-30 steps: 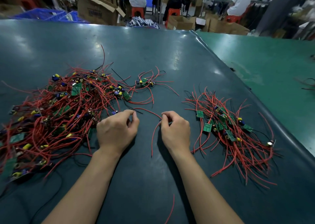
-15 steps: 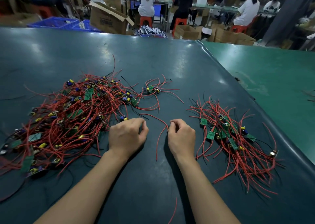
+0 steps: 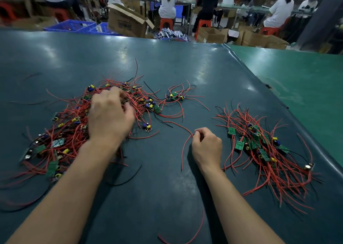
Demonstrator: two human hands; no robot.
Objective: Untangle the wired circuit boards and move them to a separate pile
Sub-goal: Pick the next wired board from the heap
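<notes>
The left hand (image 3: 109,114) sits over the tangle (image 3: 74,125) at centre left of the frame, fingers curled down into the red wires; it seems to grip something there, but motion blur hides what, so I cannot tell. The right hand (image 3: 206,145), lower centre, pinches a loose red wire (image 3: 183,151) lying on the bench (image 3: 167,62). The sorted pile (image 3: 265,151) lies at right, well apart from the tangle.

The risk as I judge it: lifting a board from the middle of the tangle drags its neighbours along by crossed wires, scattering them or straining a lead at its joint. The stray board (image 3: 173,96) above centre could also snag.
</notes>
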